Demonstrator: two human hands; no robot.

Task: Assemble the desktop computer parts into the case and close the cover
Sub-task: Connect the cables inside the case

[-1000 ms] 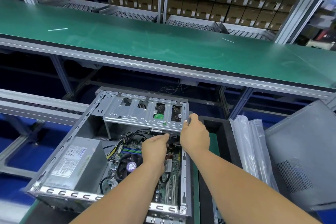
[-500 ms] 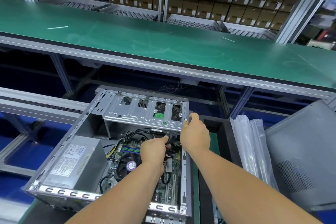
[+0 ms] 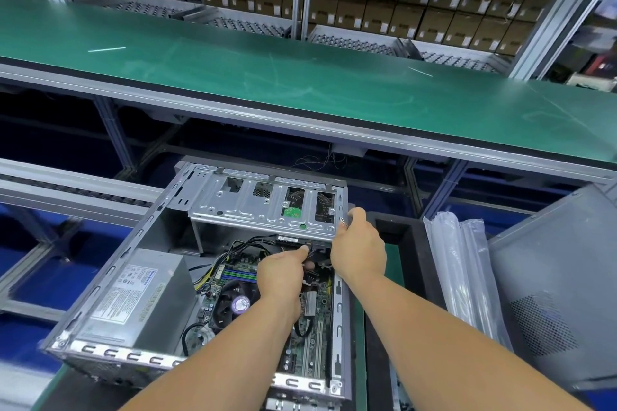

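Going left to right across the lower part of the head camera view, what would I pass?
Power supply → CPU fan → left hand → right hand → clear plastic bags → grey side cover.

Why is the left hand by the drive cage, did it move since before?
Yes, a little. The left hand crept forward, and its fingertips now reach the black connector under the near edge of the drive cage, closer than a second ago.
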